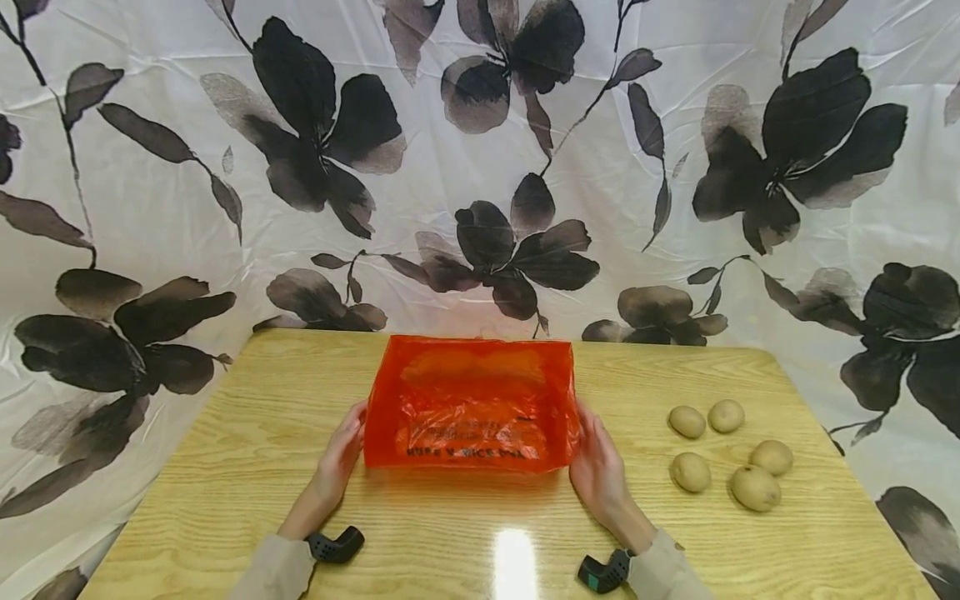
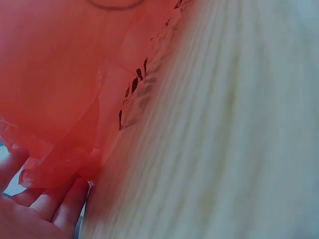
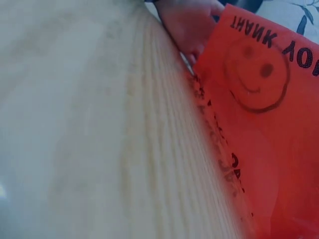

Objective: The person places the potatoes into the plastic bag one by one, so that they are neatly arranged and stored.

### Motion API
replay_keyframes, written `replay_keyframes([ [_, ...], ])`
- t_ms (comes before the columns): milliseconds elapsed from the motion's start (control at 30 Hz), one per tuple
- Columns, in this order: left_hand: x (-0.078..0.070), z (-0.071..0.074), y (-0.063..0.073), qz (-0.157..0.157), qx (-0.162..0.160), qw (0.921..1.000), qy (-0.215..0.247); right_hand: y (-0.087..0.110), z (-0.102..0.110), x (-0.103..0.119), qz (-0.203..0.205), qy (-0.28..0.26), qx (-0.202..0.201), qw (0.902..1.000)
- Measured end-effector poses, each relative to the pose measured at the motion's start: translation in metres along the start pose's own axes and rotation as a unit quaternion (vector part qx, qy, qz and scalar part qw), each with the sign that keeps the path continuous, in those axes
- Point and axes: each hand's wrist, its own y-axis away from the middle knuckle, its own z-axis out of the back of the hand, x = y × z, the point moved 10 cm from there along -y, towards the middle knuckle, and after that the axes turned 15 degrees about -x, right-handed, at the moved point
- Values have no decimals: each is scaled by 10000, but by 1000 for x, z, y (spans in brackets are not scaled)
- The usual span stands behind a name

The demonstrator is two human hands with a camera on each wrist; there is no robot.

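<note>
A red plastic bag [image 1: 468, 400] lies spread across the middle of the table, its mouth towards me and dark printing inside it. My left hand [image 1: 341, 454] holds the bag's left edge. In the left wrist view a thumb and fingers [image 2: 65, 204] are on either side of a crumpled corner of the plastic. On the opposite side my right hand [image 1: 600, 467] grips the right edge, its fingertips partly behind the plastic. In the right wrist view, a smiley and "THANK YOU" print show on the bag [image 3: 274, 149], with a hand [image 3: 187, 30] at its far corner.
Several potatoes [image 1: 755, 488] sit grouped on the table to the right of my right hand. The wooden table [image 1: 262, 400] ends at the back against a white curtain [image 1: 420, 192] with dark flowers. Dark wrist devices [image 1: 335, 546] are strapped to both wrists.
</note>
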Motion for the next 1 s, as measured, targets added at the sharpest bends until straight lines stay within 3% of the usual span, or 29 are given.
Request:
replay_keyframes([
  [467,-2,-11,15,-120,-59,9987,-493,24,6,18,266,-157,370,9988],
  [667,-2,-19,20,-336,141,9962,-795,34,10,26,377,-214,393,9983],
  [867,-6,-25,24,-716,313,9895,-1213,42,17,35,592,-159,82,9981],
  [1000,-7,-26,24,-808,311,9864,-1394,46,22,39,732,87,-251,9970],
])
